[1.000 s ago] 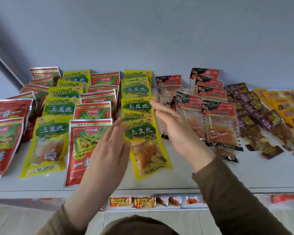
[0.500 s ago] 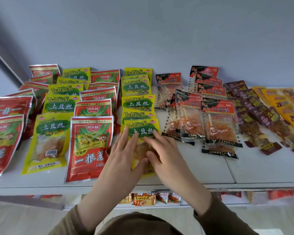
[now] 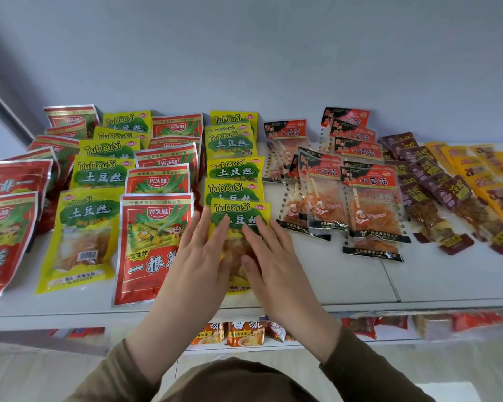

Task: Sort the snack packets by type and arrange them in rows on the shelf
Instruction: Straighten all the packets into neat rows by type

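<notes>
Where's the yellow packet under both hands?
Front yellow packet lies at the shelf's front edge, centre of the head view, between the front red packet and clear orange packets.

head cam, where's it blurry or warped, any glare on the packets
Head view: wide-angle bend curves the shelf edge and back wall; the lower-shelf packets and far-right yellow packets are soft; mild sheen on the far-left red packets; both hands, left hand and right hand, are fairly sharp.
</notes>
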Demonstrator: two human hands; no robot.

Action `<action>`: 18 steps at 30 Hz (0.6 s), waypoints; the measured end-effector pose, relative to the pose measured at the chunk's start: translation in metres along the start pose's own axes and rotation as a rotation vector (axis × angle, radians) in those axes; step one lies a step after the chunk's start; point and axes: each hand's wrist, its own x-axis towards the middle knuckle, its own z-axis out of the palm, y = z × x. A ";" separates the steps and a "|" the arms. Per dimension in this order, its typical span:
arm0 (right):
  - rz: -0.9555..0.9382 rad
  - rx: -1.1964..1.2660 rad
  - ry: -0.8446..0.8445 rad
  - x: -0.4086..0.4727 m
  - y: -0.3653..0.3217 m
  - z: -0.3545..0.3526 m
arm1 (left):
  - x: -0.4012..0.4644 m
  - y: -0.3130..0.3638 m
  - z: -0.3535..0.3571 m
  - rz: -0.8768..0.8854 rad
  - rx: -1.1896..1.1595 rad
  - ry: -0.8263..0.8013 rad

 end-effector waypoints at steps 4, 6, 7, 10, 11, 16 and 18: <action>-0.044 -0.008 0.003 0.005 0.002 0.001 | 0.001 -0.007 -0.001 0.076 0.149 0.020; -0.042 0.001 0.000 0.010 0.000 0.001 | 0.003 -0.009 0.000 0.063 0.166 0.018; -0.036 0.011 0.005 0.011 -0.002 0.001 | 0.003 -0.010 0.001 0.063 0.172 0.021; -0.017 0.050 0.044 0.009 -0.005 -0.001 | 0.000 -0.011 0.000 0.077 0.187 0.040; -0.013 0.059 0.069 0.007 -0.006 -0.003 | -0.001 -0.011 -0.001 0.083 0.181 0.051; -0.006 0.149 0.294 0.001 -0.001 -0.030 | -0.001 -0.007 -0.010 0.109 0.154 0.058; 0.036 0.204 0.391 -0.001 0.005 -0.042 | 0.000 -0.004 -0.014 0.141 0.137 0.063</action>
